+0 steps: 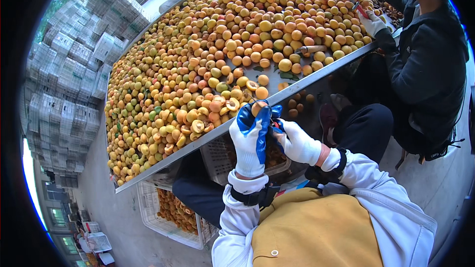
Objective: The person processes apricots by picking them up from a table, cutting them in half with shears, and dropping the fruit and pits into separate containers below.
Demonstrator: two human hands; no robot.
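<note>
My left hand (251, 138), in a white glove with a blue coated palm, is closed around an apricot (258, 108) at the near edge of the table. Close against it, my right hand (299, 142), gloved the same way, is closed on a small tool with a red handle (276, 126); its working end is mostly hidden by the gloves. Just beyond my hands lie cut apricot halves (232, 104) among whole apricots (217, 72), which are heaped over the metal-edged table (316, 75).
A tool with a wooden handle (310, 49) lies among the fruit. At the right sits a co-worker (428, 69) holding a red-handled tool. Below the table, a white crate (151, 212) holds orange-brown pieces. Stacked crates (62, 74) stand at the left.
</note>
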